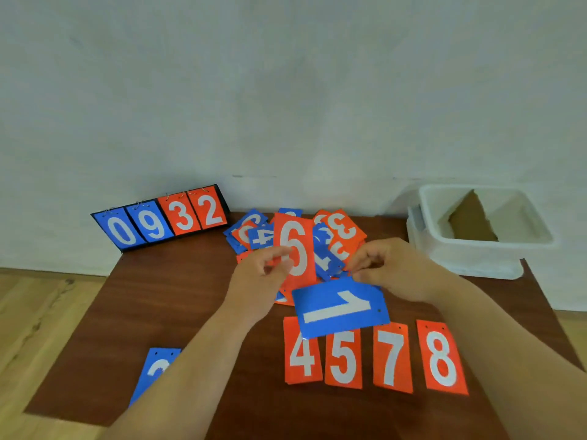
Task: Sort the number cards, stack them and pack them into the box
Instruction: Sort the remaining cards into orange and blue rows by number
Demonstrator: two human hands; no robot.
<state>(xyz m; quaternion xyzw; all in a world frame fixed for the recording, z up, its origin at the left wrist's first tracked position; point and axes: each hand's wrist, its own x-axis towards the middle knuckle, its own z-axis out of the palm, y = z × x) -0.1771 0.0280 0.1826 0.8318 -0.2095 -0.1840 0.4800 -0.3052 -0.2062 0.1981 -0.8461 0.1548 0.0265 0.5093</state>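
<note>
Sorting: my left hand [260, 277] pinches the red 6 [297, 249], my right hand [390, 268] pinches the blue 1 [340, 308]. I judge the 6 goes next between the near red 5 [343, 357] and red 7 [393, 360].

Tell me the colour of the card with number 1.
The 1 card is blue; head view.

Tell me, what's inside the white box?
Inside the white box a brown cardboard-like piece shows between pale sloping sides. No number cards can be seen in it. The near wall hides the part of the bottom closest to the camera.
</note>
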